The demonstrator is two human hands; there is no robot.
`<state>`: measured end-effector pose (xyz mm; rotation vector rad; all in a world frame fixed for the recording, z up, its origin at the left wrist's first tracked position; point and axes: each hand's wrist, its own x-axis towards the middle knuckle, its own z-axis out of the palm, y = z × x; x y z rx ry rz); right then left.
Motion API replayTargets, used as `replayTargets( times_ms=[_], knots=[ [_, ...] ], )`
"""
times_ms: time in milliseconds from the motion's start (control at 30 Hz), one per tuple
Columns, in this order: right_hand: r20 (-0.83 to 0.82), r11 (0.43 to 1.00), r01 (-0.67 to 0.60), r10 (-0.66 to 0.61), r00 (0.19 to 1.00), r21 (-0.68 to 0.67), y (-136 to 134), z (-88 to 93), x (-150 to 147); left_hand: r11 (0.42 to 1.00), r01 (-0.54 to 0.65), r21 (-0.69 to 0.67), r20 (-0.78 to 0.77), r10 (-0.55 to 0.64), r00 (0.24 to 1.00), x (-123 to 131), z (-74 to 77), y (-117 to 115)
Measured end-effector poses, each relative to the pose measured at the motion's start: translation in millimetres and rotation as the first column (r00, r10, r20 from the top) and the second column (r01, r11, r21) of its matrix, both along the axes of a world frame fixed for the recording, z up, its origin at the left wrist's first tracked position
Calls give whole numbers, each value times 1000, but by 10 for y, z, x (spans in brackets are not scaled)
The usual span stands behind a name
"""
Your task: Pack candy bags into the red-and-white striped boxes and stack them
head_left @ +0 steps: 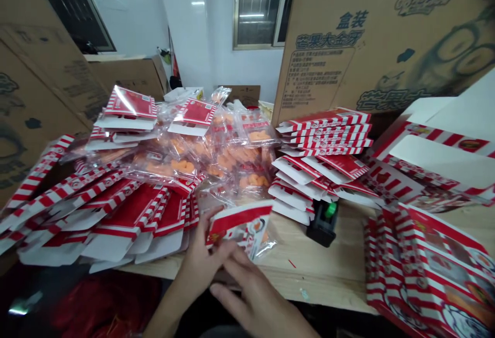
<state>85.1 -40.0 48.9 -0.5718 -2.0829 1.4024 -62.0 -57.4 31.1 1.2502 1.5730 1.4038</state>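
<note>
My left hand (201,258) grips a small packet (242,230), a red-and-white header card folded over a clear bag of orange pieces, at the near edge of the wooden table (328,271). My right hand (251,294) lies just below it, its fingers reaching up and touching the packet's lower edge. Behind the packet spreads a heap of clear bags with orange pieces (216,147).
Flat red-striped cards fan out at the left (108,209) and stack at centre right (325,137). A small black device with a green button (324,219) stands on the table. Printed boxes lie at the right (429,266). Big cardboard cartons (386,34) wall the back and left.
</note>
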Motion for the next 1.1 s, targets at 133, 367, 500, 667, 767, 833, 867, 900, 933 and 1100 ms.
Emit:
replayTargets(
  times_ms=[133,367,500,667,767,833,867,900,933,1100],
  knots=[
    [-76,993,106,-110,991,-52,284,-94,36,954,-255,-156,223,286,932,-158,2,76],
    [167,805,572,-549,819,-160,1023,-962,-87,886,-458,-74,512,428,745,-569,-7,46],
    [215,822,526,-486,847,-219,1011,-1204,-367,880,-467,-88,547,435,715,-686,72,-16],
    [106,820,483,-474,874,-306,1082,-1052,-281,888,-447,-105,577,421,700,-859,113,-99],
    [10,804,479,-509,861,-353,1137,-849,61,894,-406,-190,568,437,697,-897,59,-116],
    [-41,786,484,-539,841,-384,1135,-731,307,898,-364,-246,564,439,699,-849,3,-97],
    [-64,776,487,-554,830,-400,1124,-686,414,897,-352,-266,569,441,694,-806,-25,-79],
    [-85,766,490,-569,818,-416,1112,-652,506,892,-352,-285,576,453,680,-757,-51,-56],
    [-106,754,496,-588,802,-431,1101,-629,580,882,-361,-301,586,470,660,-704,-74,-28],
    [-245,661,559,-728,641,-501,1093,-606,726,909,-274,-313,657,416,629,-490,-148,145]
  ],
)
